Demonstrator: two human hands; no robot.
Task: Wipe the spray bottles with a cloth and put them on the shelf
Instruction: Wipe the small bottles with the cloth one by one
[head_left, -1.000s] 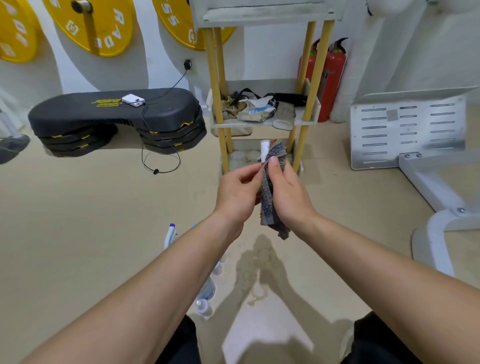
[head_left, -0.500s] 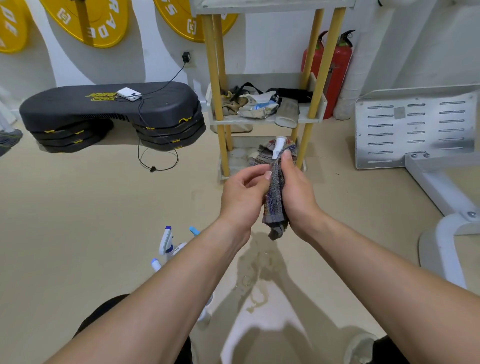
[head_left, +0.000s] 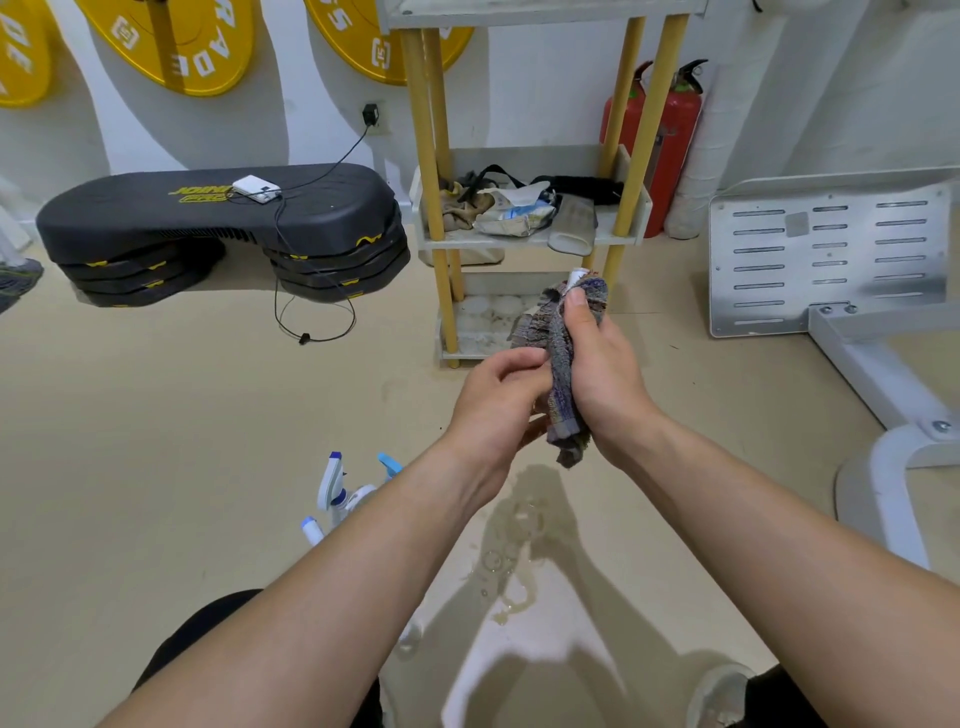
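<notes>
A grey striped cloth (head_left: 563, 364) is wrapped round a spray bottle whose white top (head_left: 577, 275) just peeks out above it. My right hand (head_left: 602, 374) grips the cloth over the bottle. My left hand (head_left: 498, 405) holds the lower part from the left; the bottle's body is hidden. Several more spray bottles (head_left: 337, 488) with blue and white heads stand on the floor beside my left forearm. The shelf (head_left: 631, 218) with yellow posts stands straight ahead, its bottom tier just behind my hands.
The shelf's middle tier holds rags, a packet and a strap. A black step platform (head_left: 218, 213) with a white charger lies to the left. Red fire extinguishers (head_left: 675, 135) and a grey metal frame (head_left: 831, 260) are on the right. A wet patch (head_left: 514, 561) marks the floor.
My right hand has slid the cloth up over the bottle's white top, which now shows less. Both hands stay together in front of the shelf.
</notes>
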